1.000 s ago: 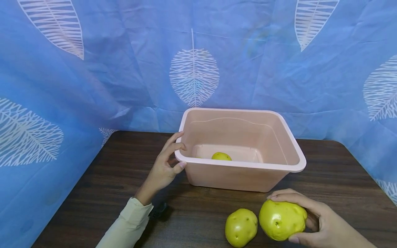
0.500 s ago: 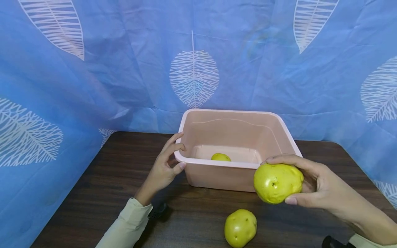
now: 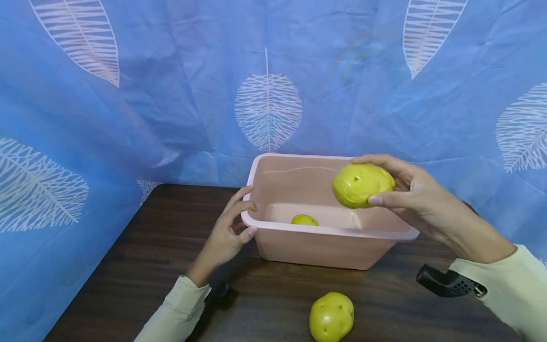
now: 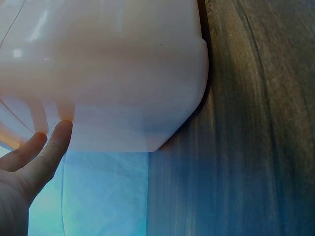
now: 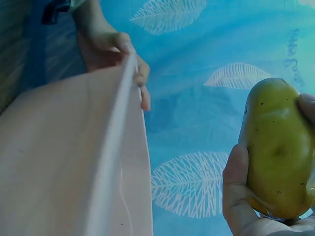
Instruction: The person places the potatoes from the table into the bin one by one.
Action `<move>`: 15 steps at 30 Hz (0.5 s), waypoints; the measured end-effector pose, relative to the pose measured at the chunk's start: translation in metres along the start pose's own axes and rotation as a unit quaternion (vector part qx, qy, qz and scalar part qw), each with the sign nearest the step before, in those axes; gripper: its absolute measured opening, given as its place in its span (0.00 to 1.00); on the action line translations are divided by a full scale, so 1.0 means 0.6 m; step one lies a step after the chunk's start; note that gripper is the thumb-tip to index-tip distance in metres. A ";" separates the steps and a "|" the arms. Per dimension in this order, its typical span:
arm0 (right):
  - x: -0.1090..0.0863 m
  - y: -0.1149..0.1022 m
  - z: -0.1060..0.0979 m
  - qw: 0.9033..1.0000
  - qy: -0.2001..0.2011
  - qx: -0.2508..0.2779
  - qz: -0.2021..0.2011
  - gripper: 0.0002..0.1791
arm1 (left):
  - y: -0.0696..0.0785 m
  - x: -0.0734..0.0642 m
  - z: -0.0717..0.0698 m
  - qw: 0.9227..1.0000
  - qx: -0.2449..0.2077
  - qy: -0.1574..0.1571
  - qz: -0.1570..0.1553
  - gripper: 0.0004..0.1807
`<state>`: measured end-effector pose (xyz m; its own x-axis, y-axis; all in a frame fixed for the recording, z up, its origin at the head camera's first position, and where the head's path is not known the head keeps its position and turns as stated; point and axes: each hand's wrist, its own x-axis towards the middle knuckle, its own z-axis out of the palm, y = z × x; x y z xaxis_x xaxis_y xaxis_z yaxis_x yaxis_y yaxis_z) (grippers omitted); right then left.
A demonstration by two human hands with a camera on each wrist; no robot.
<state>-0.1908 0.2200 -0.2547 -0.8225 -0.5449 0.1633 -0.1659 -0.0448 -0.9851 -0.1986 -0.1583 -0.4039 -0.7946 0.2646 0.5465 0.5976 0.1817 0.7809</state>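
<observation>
In the head view a pink plastic tub [image 3: 316,244] stands on the table. My left hand [image 3: 228,232] grips its left front corner, fingers curled over the rim and thumb outside. In the left wrist view, fingers [image 4: 58,142] touch the tub's wall [image 4: 133,98]. My right hand [image 3: 420,199] holds a yellow potato [image 3: 361,185] above the tub's right half, apart from the rim. The right wrist view shows this potato [image 5: 278,152] between thumb and fingers. Inside the tub lies another potato [image 3: 305,219], partly hidden by the front wall. A third potato [image 3: 331,317] rests on the table in front.
The dark wooden table [image 3: 141,266] reaches back to a blue cloth [image 3: 192,95] with white leaf prints, which hangs behind and at both sides. A black device [image 3: 446,282] sits at my right wrist, by the sleeve.
My right hand has lifted the potato off the table's front area, up and slightly left, to above the tub. My left hand keeps its grip on the rim.
</observation>
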 end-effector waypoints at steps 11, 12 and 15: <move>0.098 -0.022 0.006 0.998 0.051 0.012 0.045 0.31 | -0.001 0.000 0.000 1.000 -0.004 -0.002 0.008 0.25; 0.106 -0.022 0.006 0.997 0.052 0.011 0.051 0.32 | -0.001 0.000 0.000 1.000 -0.004 -0.001 0.008 0.25; 0.131 -0.018 0.007 0.996 0.060 -0.009 0.068 0.32 | -0.002 -0.001 0.000 1.000 -0.004 0.001 0.004 0.24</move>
<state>-0.2514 0.1740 -0.2316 -0.8966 -0.4414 0.0354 -0.0576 0.0370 -0.9977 -0.1990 -0.1584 -0.4051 -0.7902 0.2649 0.5527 0.6028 0.1727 0.7790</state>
